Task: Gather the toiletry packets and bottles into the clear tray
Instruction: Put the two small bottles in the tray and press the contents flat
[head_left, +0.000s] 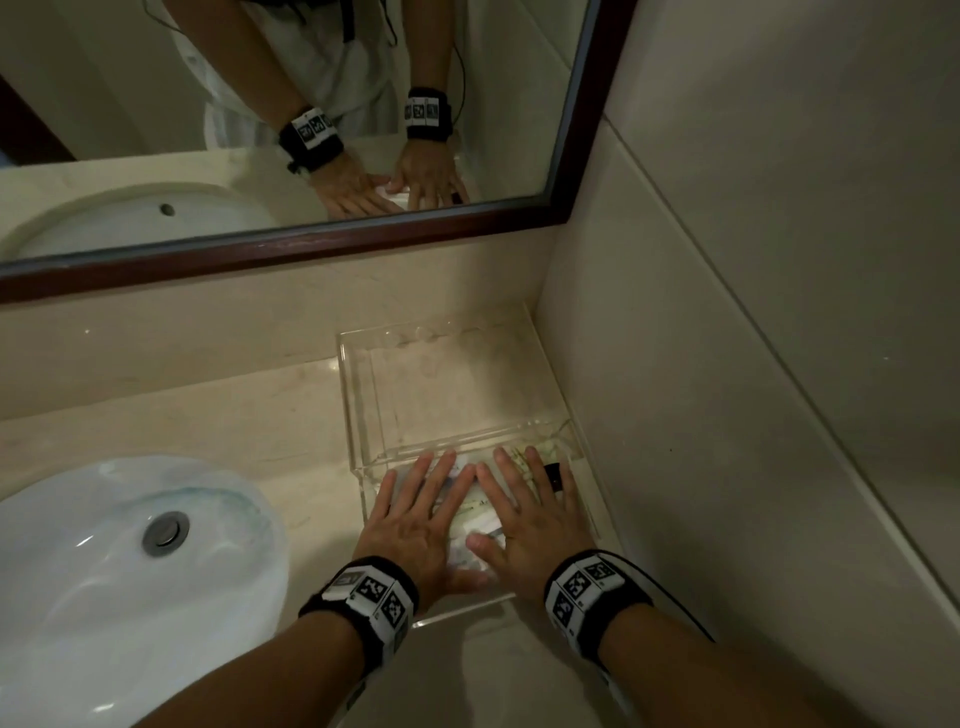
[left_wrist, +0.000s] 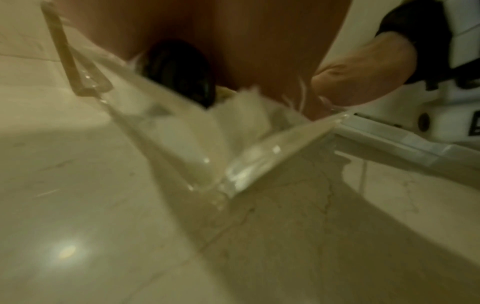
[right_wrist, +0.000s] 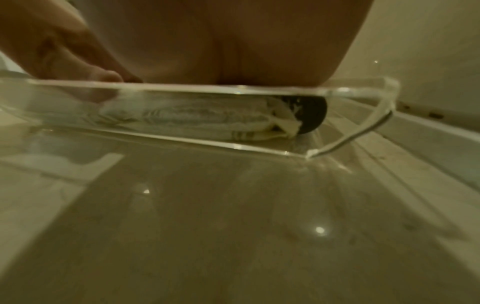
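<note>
Tray: the clear tray (head_left: 358, 415) sits on the tabletop (head_left: 260, 405) in the corner, side wall (head_left: 701, 364) to its right, mirror (head_left: 311, 130) on the wall behind it.
Sink: the basin (head_left: 104, 561) lies left of the tray, well apart.
Packets: the toiletry packets (head_left: 475, 512) lie in the tray's near compartment, under my hands.
Cap: a round cap (head_left: 553, 475) lies right of the packets, in that same compartment.
Hands: my left hand (head_left: 415, 525) and right hand (head_left: 530, 519) lie flat side by side on the packets, fingers (head_left: 498, 467) pointing toward the far compartment.

Two hands: left hand (head_left: 410, 525), right hand (head_left: 524, 519). One clear plastic tray (head_left: 358, 415). One white round sink (head_left: 78, 545). One dark-framed mirror (head_left: 311, 244). One black round cap (head_left: 553, 475). The white packets (head_left: 470, 512) are too hidden to count.
</note>
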